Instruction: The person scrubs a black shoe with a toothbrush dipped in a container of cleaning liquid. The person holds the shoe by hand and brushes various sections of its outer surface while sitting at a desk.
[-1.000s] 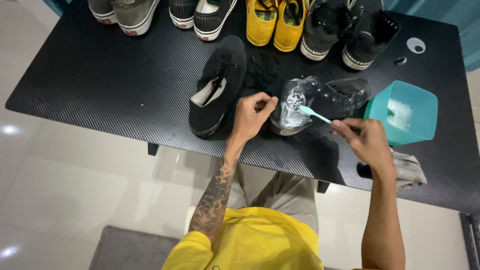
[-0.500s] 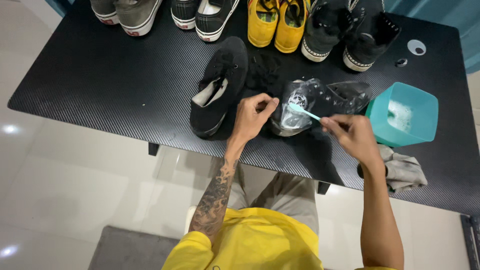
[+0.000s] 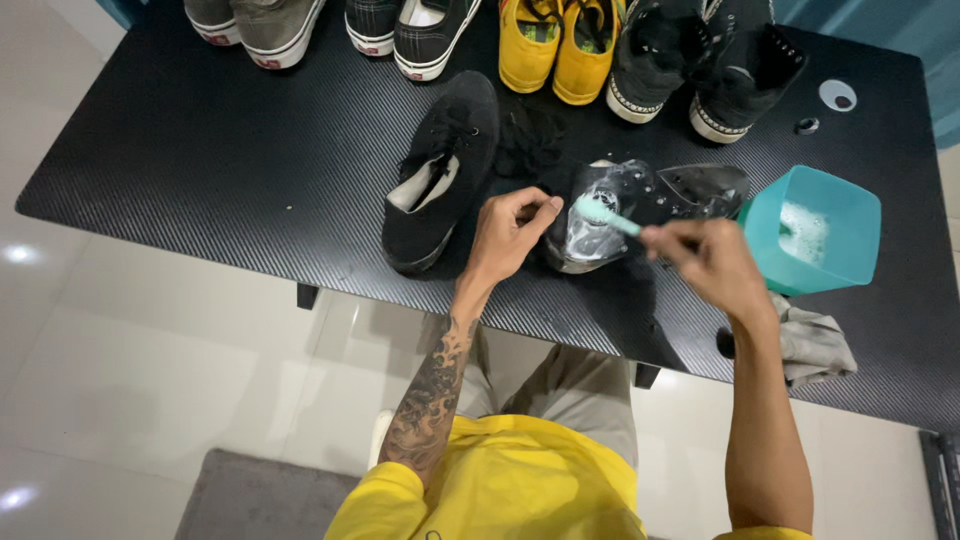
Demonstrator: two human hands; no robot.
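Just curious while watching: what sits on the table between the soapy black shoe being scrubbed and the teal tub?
Nothing, in the head view: the soapy black shoe reaches right up to the teal tub, with only bare table near them.

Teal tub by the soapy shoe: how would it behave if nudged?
The teal tub sits tilted, so it would probably tip or slide easily. It looks like thin plastic, likely light. Foam inside could spill onto the table.

right hand [image 3: 715, 265] holds a teal toothbrush [image 3: 605, 215] on the soapy black high-top shoe [image 3: 640, 205], left hand [image 3: 510, 235] gripping its heel.
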